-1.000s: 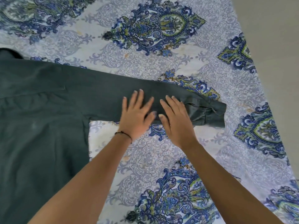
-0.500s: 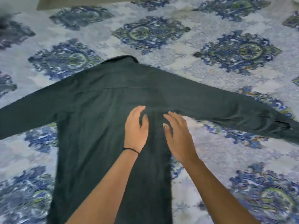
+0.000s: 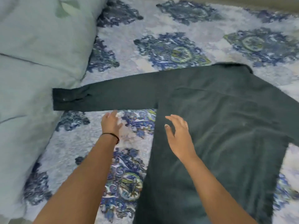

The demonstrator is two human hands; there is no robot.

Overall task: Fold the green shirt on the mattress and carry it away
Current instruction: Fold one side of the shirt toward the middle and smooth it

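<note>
The dark green shirt [image 3: 226, 123] lies flat and back-up on the mattress [image 3: 145, 38], which has a blue and white patterned sheet. Its collar points to the far side. One sleeve stretches left, its cuff near the pale pillows. My left hand [image 3: 110, 122] hovers with straight fingers over the sheet just below that sleeve, its fingertips at the sleeve's lower edge. My right hand [image 3: 179, 136] is over the shirt's left side edge, fingers relaxed and spread, holding nothing. The picture is blurred by motion.
Two pale green pillows [image 3: 32, 70] fill the left side, touching the sleeve cuff. The mattress's far edge [image 3: 242, 2] runs along the top right. Patterned sheet lies bare between the pillows and the shirt body.
The view has swung left, from the right sleeve, over the shirt's middle, to the left sleeve. Both hands moved left across the shirt; my left hand is now off the body, near the left sleeve.
</note>
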